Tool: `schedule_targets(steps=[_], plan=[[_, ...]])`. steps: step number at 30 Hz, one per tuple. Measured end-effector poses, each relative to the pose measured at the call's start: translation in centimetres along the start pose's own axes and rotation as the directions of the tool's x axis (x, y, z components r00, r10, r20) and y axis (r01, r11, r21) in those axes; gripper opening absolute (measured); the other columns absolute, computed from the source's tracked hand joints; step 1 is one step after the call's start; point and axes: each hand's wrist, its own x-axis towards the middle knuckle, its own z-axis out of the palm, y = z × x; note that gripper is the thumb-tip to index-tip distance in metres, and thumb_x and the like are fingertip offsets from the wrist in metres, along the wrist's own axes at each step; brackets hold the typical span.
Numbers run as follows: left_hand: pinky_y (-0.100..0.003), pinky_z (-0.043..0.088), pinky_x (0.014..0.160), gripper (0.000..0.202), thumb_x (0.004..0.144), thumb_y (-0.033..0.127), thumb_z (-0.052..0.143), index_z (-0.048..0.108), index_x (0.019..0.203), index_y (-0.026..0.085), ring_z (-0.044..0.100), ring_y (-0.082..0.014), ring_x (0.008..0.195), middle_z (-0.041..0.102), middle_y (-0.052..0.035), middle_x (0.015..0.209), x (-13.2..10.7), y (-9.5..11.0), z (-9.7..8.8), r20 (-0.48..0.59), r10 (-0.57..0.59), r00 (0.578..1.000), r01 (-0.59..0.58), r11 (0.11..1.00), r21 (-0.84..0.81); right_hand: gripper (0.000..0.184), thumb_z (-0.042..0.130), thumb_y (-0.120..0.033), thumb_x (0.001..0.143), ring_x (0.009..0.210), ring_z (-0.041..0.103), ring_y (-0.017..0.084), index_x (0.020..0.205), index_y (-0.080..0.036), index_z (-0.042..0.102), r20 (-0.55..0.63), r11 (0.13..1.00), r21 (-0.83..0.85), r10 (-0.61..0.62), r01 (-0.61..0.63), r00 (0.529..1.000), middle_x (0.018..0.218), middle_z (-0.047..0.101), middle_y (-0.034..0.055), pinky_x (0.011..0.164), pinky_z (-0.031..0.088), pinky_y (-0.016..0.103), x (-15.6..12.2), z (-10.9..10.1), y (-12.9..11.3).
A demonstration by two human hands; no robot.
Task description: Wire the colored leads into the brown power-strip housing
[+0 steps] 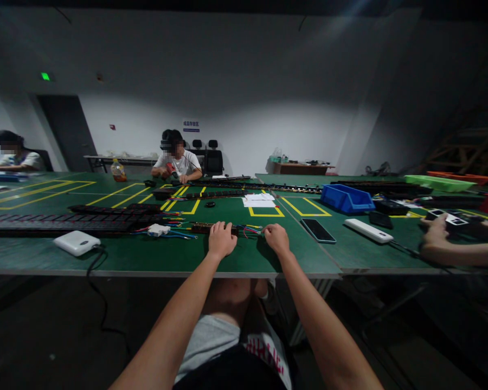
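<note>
We reach both forearms (187,309) forward over the bench (134,260); our left hand (223,240) lies palm down across the dark strip (202,228), fingers draped over it, though we cannot tell how firmly its grip closes beneath; the strip lies flat on the bench, between the white connector (158,230) and the phone (318,230). Our right hand (277,238) is curled at the ends of the coloured wires (250,228), fingertips drawn inward; we cannot tell whether its grip has hold of one.
</note>
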Motion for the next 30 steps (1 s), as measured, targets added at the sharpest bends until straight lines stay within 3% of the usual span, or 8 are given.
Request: schedule_targets(steps=[3, 7, 12, 19, 26, 30], plan=[[-0.047, 0.033, 0.121, 0.047, 0.093, 0.028, 0.053, 0.062, 0.137, 0.016, 0.050, -0.0318, 0.136, 0.062, -0.0160, 0.141, 0.03, -0.02, 0.07, -0.003, 0.000, 1.000, 0.000, 1.000, 0.004, 0.030, 0.052, -0.022, 0.092, 0.090, 0.065, 0.018, 0.090, -0.024, 0.082, 0.025, 1.000, -0.007, 0.001, -0.001, 1.000, 0.101, 0.072, 0.0075, 0.075, 0.043, 0.024, -0.03, -0.07, -0.04], [-0.047, 0.033, 0.121, 0.048, 0.094, 0.029, 0.052, 0.061, 0.139, 0.015, 0.050, -0.0318, 0.137, 0.061, -0.0163, 0.141, 0.08, -0.13, 0.24, -0.002, 0.002, 1.000, -0.002, 1.000, 0.008, 0.032, 0.052, -0.021, 0.092, 0.093, 0.065, 0.019, 0.111, -0.025, 0.078, -0.014, 1.000, 0.011, 0.009, -0.009, 1.000, 0.107, 0.072, 0.0071, 0.075, 0.044, 0.024, -0.06, -0.06, -0.07], [-0.047, 0.033, 0.121, 0.048, 0.094, 0.030, 0.052, 0.061, 0.139, 0.015, 0.050, -0.0316, 0.137, 0.061, -0.0159, 0.142, 0.10, -0.20, 0.33, 0.003, 0.006, 1.000, -0.006, 1.000, 0.013, 0.033, 0.052, -0.019, 0.091, 0.093, 0.065, 0.019, 0.108, -0.026, 0.079, 0.119, 1.000, -0.012, -0.007, 0.009, 0.993, 0.109, 0.072, 0.0066, 0.074, 0.043, 0.025, -0.10, 0.27, 0.00], [-0.046, 0.034, 0.120, 0.048, 0.092, 0.028, 0.054, 0.062, 0.138, 0.015, 0.051, -0.0317, 0.136, 0.062, -0.0156, 0.140, 0.09, -0.12, 0.51, -0.016, -0.003, 1.000, 0.004, 1.000, 0.024, 0.030, 0.052, -0.021, 0.093, 0.090, 0.063, 0.018, 0.108, -0.023, 0.078, -0.034, 1.000, 0.005, 0.029, -0.029, 0.999, 0.104, 0.069, 0.0072, 0.075, 0.043, 0.025, 0.09, 0.00, -0.07], [-0.045, 0.031, 0.121, 0.048, 0.093, 0.029, 0.054, 0.061, 0.139, 0.016, 0.049, -0.0310, 0.137, 0.061, -0.0151, 0.141, 0.10, -0.25, 0.77, -0.010, -0.008, 1.000, 0.008, 1.000, 0.004, 0.030, 0.052, -0.022, 0.093, 0.089, 0.063, 0.018, 0.092, -0.023, 0.082, 0.067, 1.000, -0.010, 0.006, -0.005, 0.998, 0.102, 0.070, 0.0077, 0.073, 0.041, 0.025, -0.05, -0.08, -0.08], [-0.046, 0.032, 0.121, 0.048, 0.093, 0.029, 0.054, 0.061, 0.139, 0.015, 0.049, -0.0320, 0.137, 0.061, -0.0159, 0.141, 0.11, -0.20, 0.61, -0.007, -0.003, 1.000, 0.003, 1.000, 0.003, 0.030, 0.051, -0.022, 0.094, 0.090, 0.062, 0.018, 0.104, -0.023, 0.079, -0.011, 1.000, -0.002, 0.025, -0.025, 1.000, 0.103, 0.068, 0.0073, 0.073, 0.041, 0.025, -0.03, -0.17, -0.21]])
